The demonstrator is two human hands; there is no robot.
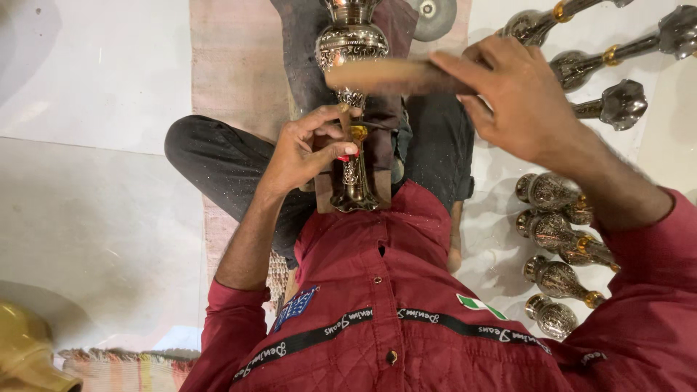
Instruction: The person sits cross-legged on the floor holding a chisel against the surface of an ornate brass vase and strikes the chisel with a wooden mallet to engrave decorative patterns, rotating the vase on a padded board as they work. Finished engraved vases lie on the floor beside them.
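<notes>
On the lap of the seated person, seen from the head camera, an engraved metal vase [351, 43] lies lengthwise on a dark cloth [301, 43], its foot towards the red shirt [392, 290]. The left hand [308, 149] is closed around the vase's narrow stem together with a small tool whose kind I cannot tell, while the right hand [519, 94] holds a blurred wooden stick [388, 76] across the stem, its grip tight on it. To the person's right, more vases [555, 218] lie on the white floor [94, 203], with a brass pot [25, 356] at the lower left.
</notes>
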